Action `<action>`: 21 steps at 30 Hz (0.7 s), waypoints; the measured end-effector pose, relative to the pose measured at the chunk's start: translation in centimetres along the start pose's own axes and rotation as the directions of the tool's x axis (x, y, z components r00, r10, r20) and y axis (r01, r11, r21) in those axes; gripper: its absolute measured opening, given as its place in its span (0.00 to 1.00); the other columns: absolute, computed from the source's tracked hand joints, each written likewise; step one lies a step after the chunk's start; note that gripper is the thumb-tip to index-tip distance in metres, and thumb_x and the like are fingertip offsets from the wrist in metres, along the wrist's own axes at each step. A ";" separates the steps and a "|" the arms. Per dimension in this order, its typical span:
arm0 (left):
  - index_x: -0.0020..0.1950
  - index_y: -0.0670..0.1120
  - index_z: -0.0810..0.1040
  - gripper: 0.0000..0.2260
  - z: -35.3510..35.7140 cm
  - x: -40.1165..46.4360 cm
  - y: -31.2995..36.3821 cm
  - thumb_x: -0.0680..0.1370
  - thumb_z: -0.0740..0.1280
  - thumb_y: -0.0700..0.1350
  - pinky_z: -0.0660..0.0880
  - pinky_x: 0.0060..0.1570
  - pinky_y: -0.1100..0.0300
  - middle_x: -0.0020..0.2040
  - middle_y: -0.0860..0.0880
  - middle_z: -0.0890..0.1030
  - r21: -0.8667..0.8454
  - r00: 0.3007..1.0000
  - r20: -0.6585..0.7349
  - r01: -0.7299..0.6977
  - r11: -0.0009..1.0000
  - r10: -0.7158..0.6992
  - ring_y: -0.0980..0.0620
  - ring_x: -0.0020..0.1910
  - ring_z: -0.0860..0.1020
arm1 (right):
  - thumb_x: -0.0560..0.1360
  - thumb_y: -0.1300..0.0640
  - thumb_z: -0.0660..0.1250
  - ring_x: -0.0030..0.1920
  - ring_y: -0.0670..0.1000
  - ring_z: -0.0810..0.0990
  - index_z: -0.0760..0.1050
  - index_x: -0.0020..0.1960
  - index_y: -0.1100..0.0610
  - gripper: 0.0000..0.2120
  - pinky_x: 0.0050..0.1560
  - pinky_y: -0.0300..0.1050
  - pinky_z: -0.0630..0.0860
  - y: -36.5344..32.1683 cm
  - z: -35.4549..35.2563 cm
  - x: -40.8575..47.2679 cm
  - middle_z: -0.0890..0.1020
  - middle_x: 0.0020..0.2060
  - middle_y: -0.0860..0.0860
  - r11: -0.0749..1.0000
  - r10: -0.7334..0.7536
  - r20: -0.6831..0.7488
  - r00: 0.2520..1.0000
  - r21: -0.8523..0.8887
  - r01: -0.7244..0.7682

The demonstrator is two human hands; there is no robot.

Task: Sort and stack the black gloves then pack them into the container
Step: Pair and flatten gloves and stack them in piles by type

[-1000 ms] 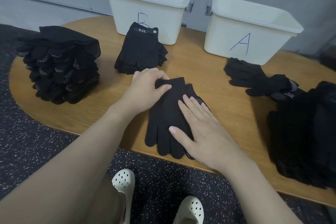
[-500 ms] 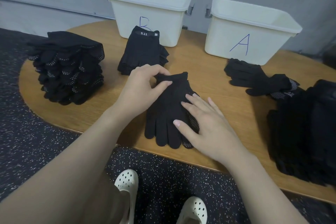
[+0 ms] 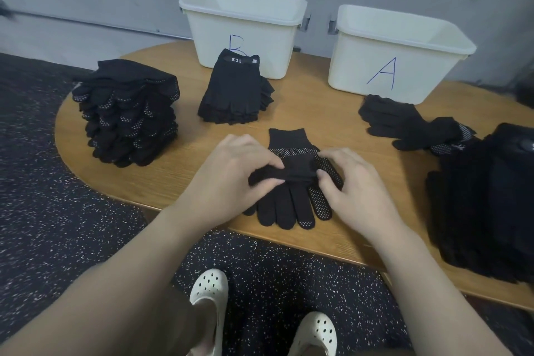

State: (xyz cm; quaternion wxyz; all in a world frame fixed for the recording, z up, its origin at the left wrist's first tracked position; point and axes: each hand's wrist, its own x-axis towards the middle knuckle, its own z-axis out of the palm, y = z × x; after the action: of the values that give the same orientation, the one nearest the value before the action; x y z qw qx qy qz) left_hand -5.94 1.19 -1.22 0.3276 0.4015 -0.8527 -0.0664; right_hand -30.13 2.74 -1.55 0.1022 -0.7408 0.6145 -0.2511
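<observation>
A black dotted glove (image 3: 291,150) lies flat near the table's front edge, cuff pointing away from me. Over it I hold a second black glove (image 3: 289,172), folded across the middle. My left hand (image 3: 231,173) pinches its left end and my right hand (image 3: 355,185) pinches its right end. A tall stack of dotted gloves (image 3: 127,113) stands at the left. A smaller stack labelled 5.11 (image 3: 234,89) sits before container B (image 3: 245,29). Container A (image 3: 398,55) stands at the back right, with loose gloves (image 3: 404,124) in front of it.
A large dark pile of gloves (image 3: 488,202) covers the table's right end. The wooden table (image 3: 187,141) has a rounded left end. Below its front edge are speckled dark floor and my white perforated shoes (image 3: 208,292).
The camera view shifted. Both hands left the flat glove pair; the top glove's cuff end has been lifted and folded back over the middle, baring the dotted glove beneath, and both hands now pinch it.
</observation>
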 end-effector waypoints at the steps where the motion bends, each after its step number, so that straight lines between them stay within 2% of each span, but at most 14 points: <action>1: 0.54 0.50 0.85 0.13 0.1 -0.1 0.1 0.76 0.69 0.56 0.66 0.56 0.62 0.49 0.57 0.84 0.010 1.000 0.008 -0.013 1.000 0.013 0.55 0.53 0.78 | 0.81 0.53 0.65 0.63 0.51 0.78 0.77 0.67 0.54 0.16 0.68 0.55 0.74 0.0 0.1 0.0 0.80 0.62 0.46 1.000 -0.002 0.003 1.000 0.002 0.002; 6: 0.53 0.50 0.85 0.10 0.4 -0.7 0.5 0.75 0.73 0.52 0.65 0.54 0.60 0.49 0.58 0.85 0.044 0.998 0.052 -0.042 0.998 0.040 0.54 0.52 0.78 | 0.82 0.55 0.63 0.61 0.50 0.78 0.78 0.65 0.55 0.14 0.66 0.56 0.74 0.0 0.2 -0.3 0.80 0.61 0.46 1.000 0.003 0.008 1.000 0.009 -0.003; 10: 0.52 0.49 0.85 0.09 0.5 -0.9 0.6 0.75 0.74 0.51 0.69 0.53 0.57 0.49 0.57 0.85 0.049 0.997 0.056 -0.061 0.997 0.058 0.54 0.51 0.78 | 0.82 0.53 0.63 0.60 0.53 0.79 0.78 0.65 0.54 0.14 0.64 0.56 0.75 0.1 0.3 -0.4 0.80 0.60 0.46 1.000 0.007 0.012 1.000 0.011 -0.007; 21: 0.50 0.49 0.85 0.06 0.3 -1.1 0.6 0.75 0.76 0.49 0.70 0.56 0.55 0.47 0.57 0.84 0.094 0.987 0.058 -0.152 0.984 0.147 0.52 0.50 0.79 | 0.82 0.51 0.63 0.60 0.51 0.79 0.77 0.66 0.54 0.15 0.63 0.53 0.76 0.2 0.4 -0.3 0.79 0.60 0.45 0.999 0.032 0.068 0.997 0.002 -0.032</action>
State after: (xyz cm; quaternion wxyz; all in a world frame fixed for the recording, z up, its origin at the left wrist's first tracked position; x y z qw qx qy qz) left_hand -6.01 2.35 -1.82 0.2896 0.3503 -0.8907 -0.0098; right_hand -30.15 2.96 -2.08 0.1280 -0.7390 0.6220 -0.2249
